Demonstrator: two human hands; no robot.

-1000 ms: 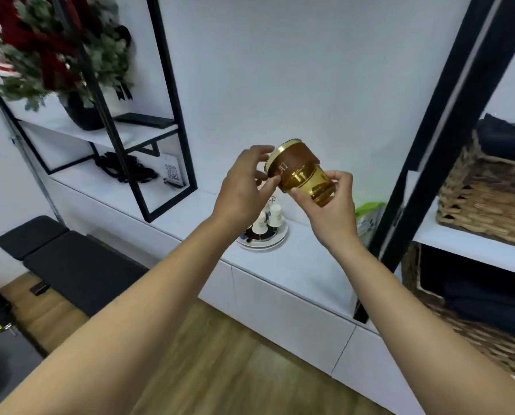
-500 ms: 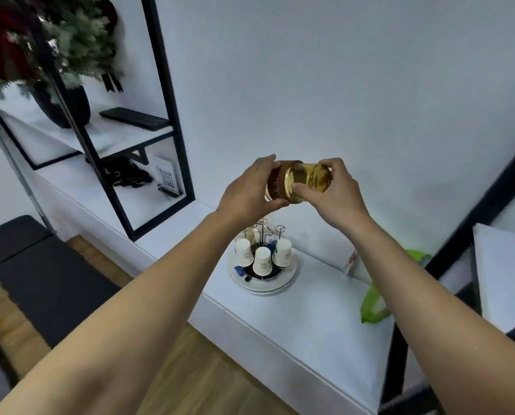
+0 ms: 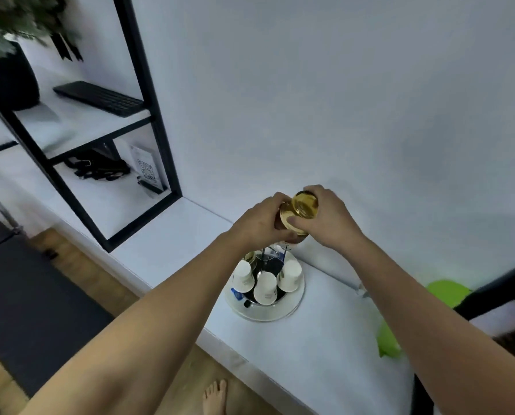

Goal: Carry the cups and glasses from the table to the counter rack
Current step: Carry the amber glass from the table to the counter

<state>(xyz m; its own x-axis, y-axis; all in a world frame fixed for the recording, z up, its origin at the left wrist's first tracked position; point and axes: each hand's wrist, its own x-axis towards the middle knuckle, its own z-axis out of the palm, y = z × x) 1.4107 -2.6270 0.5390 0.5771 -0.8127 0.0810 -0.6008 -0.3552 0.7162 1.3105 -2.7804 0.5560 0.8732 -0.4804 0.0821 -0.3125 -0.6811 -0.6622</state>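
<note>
An amber glass cup (image 3: 300, 208) with a brown sleeve is turned upside down, its base facing me. My left hand (image 3: 260, 223) and my right hand (image 3: 328, 218) both grip it, one on each side. It hangs just above the round cup rack (image 3: 292, 307) on the white counter (image 3: 172, 235). Three white cups (image 3: 265, 288) sit inverted on the rack's pegs, and a thin metal peg (image 3: 263, 257) stands bare below the held cup.
A black-framed shelf (image 3: 160, 136) stands at the left with a keyboard (image 3: 100, 98), a dark vase (image 3: 7, 79) and a small sign (image 3: 147, 169). A green bag (image 3: 391, 339) lies on the counter to the right. A bare foot (image 3: 215, 396) stands on the wooden floor.
I have stepped closer to the counter. The cup has been tipped from lying sideways to upside down and lowered toward the rack, both hands still on it.
</note>
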